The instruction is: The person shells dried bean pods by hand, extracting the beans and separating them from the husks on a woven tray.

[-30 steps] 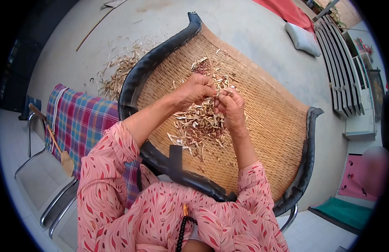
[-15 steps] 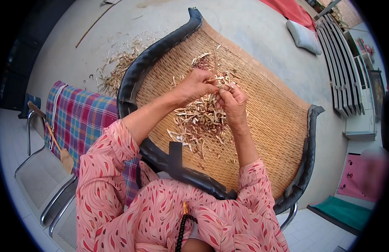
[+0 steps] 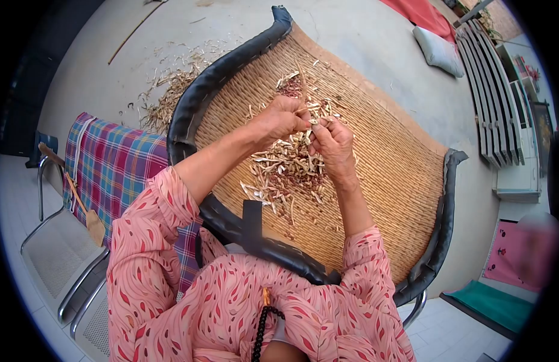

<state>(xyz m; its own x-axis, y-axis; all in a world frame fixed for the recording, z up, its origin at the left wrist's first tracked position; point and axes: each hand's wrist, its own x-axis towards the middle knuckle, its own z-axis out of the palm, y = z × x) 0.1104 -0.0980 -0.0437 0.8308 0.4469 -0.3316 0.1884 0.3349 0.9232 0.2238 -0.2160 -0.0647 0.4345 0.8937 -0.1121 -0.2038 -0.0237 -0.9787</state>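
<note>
My left hand [image 3: 279, 122] and my right hand [image 3: 333, 145] meet above a woven winnowing tray [image 3: 388, 181] with a black padded rim. Thumbs and fingers of both are pinched together on a small dry bean pod [image 3: 314, 121]. A long thin dry piece [image 3: 303, 81] sticks up beside my left fingers; whether they grip it I cannot tell. Beneath the hands lies a pile of dry pods and husks [image 3: 282, 166] mixed with reddish beans. More reddish beans [image 3: 291, 88] are gathered just beyond my left hand.
Loose husks [image 3: 168, 99] lie on the floor past the tray's left edge. To the left are a plaid cloth [image 3: 116, 169], a metal chair [image 3: 59, 250] and a wooden paddle [image 3: 95, 228]. A cushion [image 3: 439, 51] lies at the far right.
Both hands have shifted slightly, my right hand a little down and left. They remain pinched together at the pod, and the long thin piece leans more to the left.
</note>
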